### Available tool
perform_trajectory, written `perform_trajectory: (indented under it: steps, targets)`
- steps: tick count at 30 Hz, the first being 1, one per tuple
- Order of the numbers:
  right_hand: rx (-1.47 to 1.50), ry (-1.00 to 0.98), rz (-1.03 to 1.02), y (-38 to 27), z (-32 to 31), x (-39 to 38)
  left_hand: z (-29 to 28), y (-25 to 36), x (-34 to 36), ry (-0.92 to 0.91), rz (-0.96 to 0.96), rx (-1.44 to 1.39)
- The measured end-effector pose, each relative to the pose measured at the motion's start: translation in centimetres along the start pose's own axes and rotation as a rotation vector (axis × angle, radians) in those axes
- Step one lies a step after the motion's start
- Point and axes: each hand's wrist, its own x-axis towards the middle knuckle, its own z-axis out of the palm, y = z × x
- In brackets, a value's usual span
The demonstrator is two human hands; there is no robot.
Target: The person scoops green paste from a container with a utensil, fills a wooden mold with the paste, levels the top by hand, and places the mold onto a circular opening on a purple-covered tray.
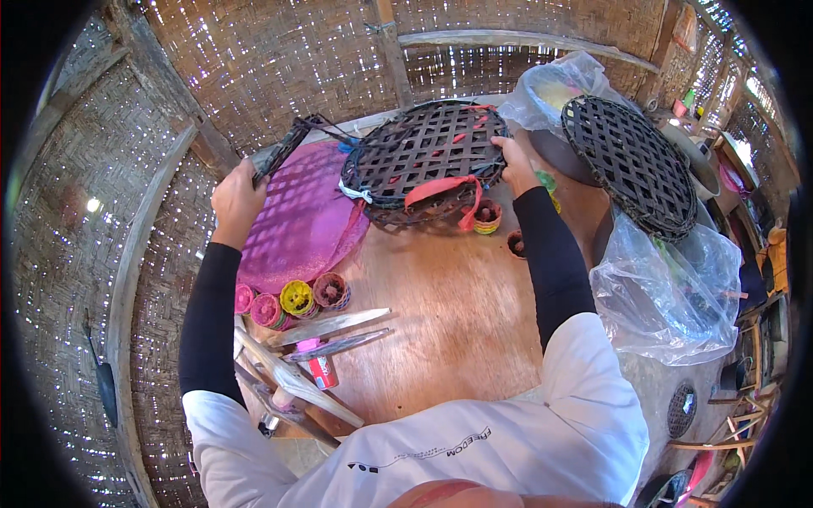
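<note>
My left hand (235,199) grips the end of dark flat strips (284,150) that run up and right toward a round black woven tray (423,152). My right hand (515,165) holds that tray by its right rim, tilted up above the wooden table (457,313). A red ribbon (445,190) hangs along the tray's lower edge. Under the left strips lies a round purple woven tray (296,216).
Several small coloured woven cups (292,300) sit by the purple tray, two more (500,229) under the black one. Wooden slats and blades (326,334) lie near me. A second black woven tray (631,161) and clear plastic bags (669,292) stand right. Woven bamboo walls surround.
</note>
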Motion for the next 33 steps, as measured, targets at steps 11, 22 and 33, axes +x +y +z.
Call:
perform_trajectory:
  steps: [11,22,33]
  targets:
    - [0.292,0.182,-0.125,0.9,-2.0,9.3,-4.7,-0.7,1.2,0.313,0.138,-0.079]
    - [-0.701,0.526,-0.391,4.2,1.5,3.0,-16.0,-1.3,0.7,0.653,0.178,-0.01]
    - [-0.627,-0.872,-0.601,-0.6,11.2,-24.2,-18.9,5.7,-2.3,0.934,0.631,-0.043]
